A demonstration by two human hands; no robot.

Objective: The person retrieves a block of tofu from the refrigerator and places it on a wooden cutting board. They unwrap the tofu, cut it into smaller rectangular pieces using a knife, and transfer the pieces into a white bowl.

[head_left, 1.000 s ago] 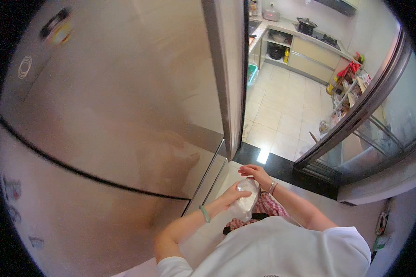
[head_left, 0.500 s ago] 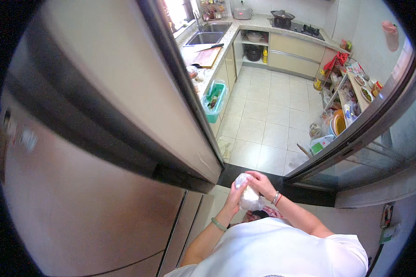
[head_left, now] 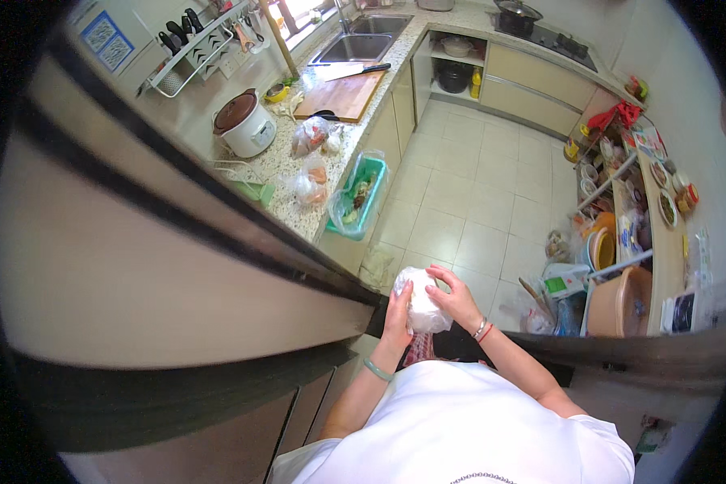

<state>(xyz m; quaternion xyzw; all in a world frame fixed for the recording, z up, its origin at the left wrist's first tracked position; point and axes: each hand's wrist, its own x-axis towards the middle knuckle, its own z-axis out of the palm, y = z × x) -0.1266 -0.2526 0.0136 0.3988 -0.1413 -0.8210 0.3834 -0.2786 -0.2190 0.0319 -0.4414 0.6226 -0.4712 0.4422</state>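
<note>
Between my two hands, in front of my chest, is a white bundle in a clear plastic bag (head_left: 424, 306); what the bag holds I cannot make out. My left hand (head_left: 397, 319) is wrapped round the bundle's left side, thumb along its top. On the right side my right hand (head_left: 455, 297) presses it with bent fingers and thumb. A green bangle (head_left: 377, 370) circles my left wrist, and a silver bracelet with a red cord (head_left: 482, 328) is on my right.
A counter on the left bears a white cooker (head_left: 250, 133), bagged food (head_left: 310, 185), a cutting board (head_left: 343, 97) with a knife (head_left: 359, 71), and a sink (head_left: 361, 47). A green bin (head_left: 367, 189) hangs at its edge. Crowded shelves (head_left: 657, 242) stand right; the door frame (head_left: 242, 250) is close left.
I have moved forward through the doorway, so more of the left counter and right shelves shows. The bagged bundle stays in both hands, slightly higher in view, with the right fingers shifted on it.
</note>
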